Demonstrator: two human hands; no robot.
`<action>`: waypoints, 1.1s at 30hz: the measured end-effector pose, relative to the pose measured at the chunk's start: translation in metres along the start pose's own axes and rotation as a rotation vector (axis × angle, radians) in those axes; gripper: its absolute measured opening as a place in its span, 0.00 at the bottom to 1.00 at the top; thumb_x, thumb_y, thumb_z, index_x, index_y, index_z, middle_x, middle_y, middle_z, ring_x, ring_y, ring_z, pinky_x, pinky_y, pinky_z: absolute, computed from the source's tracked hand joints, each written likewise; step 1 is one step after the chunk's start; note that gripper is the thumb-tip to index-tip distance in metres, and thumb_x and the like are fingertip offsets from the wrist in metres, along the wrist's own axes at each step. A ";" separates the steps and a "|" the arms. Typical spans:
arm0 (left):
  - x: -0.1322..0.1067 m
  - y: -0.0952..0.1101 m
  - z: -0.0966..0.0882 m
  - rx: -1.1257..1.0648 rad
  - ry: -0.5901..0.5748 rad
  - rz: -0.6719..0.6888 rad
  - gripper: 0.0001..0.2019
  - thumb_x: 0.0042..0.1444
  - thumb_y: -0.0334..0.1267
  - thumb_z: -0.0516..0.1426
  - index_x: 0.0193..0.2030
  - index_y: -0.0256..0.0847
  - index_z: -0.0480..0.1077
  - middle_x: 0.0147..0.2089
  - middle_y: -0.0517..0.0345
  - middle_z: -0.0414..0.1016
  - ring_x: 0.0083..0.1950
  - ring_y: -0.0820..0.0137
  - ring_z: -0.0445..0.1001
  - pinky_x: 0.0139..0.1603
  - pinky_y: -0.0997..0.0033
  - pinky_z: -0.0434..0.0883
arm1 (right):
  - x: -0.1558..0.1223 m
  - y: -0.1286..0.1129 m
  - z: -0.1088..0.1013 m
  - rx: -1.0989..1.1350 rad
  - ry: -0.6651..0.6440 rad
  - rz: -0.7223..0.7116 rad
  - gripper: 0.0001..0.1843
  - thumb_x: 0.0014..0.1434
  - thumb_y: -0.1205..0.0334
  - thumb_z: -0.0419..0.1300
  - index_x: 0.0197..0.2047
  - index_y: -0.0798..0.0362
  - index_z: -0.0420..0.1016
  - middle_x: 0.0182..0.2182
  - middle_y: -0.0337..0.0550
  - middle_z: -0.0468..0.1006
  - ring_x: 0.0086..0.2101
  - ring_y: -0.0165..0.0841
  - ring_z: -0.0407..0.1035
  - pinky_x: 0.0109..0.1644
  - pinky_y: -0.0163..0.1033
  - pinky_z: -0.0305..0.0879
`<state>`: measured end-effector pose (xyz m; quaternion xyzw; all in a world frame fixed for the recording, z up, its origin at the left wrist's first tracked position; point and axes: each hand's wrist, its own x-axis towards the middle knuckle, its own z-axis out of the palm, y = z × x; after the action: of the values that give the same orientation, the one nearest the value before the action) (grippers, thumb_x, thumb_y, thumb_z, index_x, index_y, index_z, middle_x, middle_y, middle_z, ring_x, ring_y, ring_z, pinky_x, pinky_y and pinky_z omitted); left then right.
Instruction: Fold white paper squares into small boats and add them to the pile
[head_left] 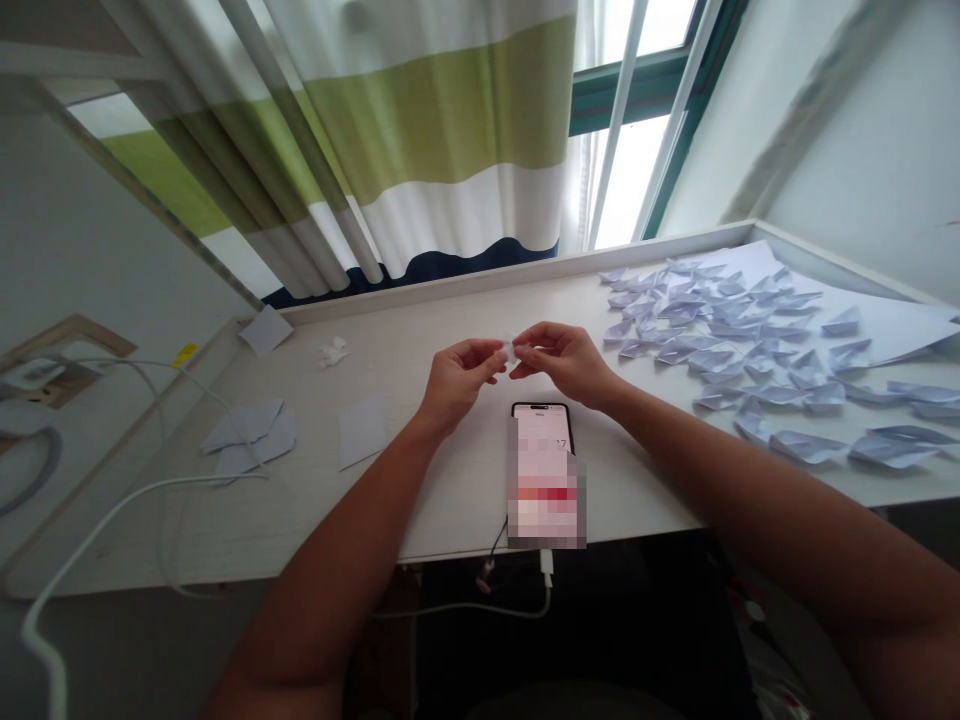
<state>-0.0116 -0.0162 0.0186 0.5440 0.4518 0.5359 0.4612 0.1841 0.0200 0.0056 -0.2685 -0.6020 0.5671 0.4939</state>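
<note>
Between my two hands, above the middle of the desk, is a small piece of white paper (509,351), mostly covered by the fingers. My left hand (466,378) pinches its left side with thumb and fingertips. From the right, my right hand (564,362) grips the other side the same way. How the paper is folded cannot be made out. Just below the hands a phone (541,425) lies face up, its screen lit and partly blurred. Many folded paper boats (724,320) cover the desk to the right of my right hand.
White sheets (892,318) lie under and behind the boats. At the left are loose paper squares (259,445), a single sheet (362,433) and a crumpled scrap (334,351). A white cable (142,492) crosses the left side; a charging cable (547,570) hangs from the phone over the desk's front edge.
</note>
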 end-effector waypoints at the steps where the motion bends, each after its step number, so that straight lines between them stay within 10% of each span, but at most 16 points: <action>1: 0.000 -0.001 0.000 -0.011 0.022 0.011 0.22 0.47 0.45 0.77 0.47 0.39 0.84 0.40 0.54 0.86 0.40 0.68 0.82 0.41 0.68 0.77 | 0.000 0.001 0.000 -0.009 -0.003 -0.006 0.29 0.50 0.37 0.82 0.38 0.51 0.80 0.34 0.41 0.87 0.32 0.37 0.85 0.42 0.46 0.87; 13: 0.003 -0.004 -0.003 0.020 -0.029 0.030 0.18 0.50 0.49 0.76 0.38 0.38 0.82 0.31 0.54 0.84 0.34 0.66 0.83 0.38 0.65 0.79 | 0.001 0.006 -0.002 -0.082 -0.023 -0.002 0.30 0.55 0.33 0.78 0.39 0.53 0.80 0.30 0.44 0.87 0.30 0.38 0.85 0.37 0.44 0.85; 26: 0.000 0.003 -0.004 -0.037 -0.055 -0.032 0.14 0.47 0.44 0.76 0.36 0.38 0.85 0.34 0.52 0.86 0.36 0.67 0.82 0.47 0.61 0.81 | -0.002 -0.004 -0.003 0.003 -0.092 0.024 0.12 0.59 0.53 0.77 0.37 0.53 0.85 0.33 0.43 0.88 0.36 0.38 0.87 0.51 0.49 0.87; 33: 0.001 -0.001 -0.006 0.010 -0.022 0.028 0.18 0.43 0.41 0.78 0.41 0.39 0.84 0.35 0.55 0.85 0.38 0.68 0.82 0.45 0.64 0.79 | 0.002 0.002 -0.005 0.022 -0.064 0.116 0.26 0.59 0.37 0.76 0.40 0.52 0.80 0.32 0.44 0.88 0.33 0.38 0.86 0.43 0.46 0.86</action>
<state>-0.0173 -0.0147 0.0178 0.5585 0.4419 0.5338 0.4559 0.1872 0.0239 0.0033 -0.2789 -0.5946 0.6098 0.4436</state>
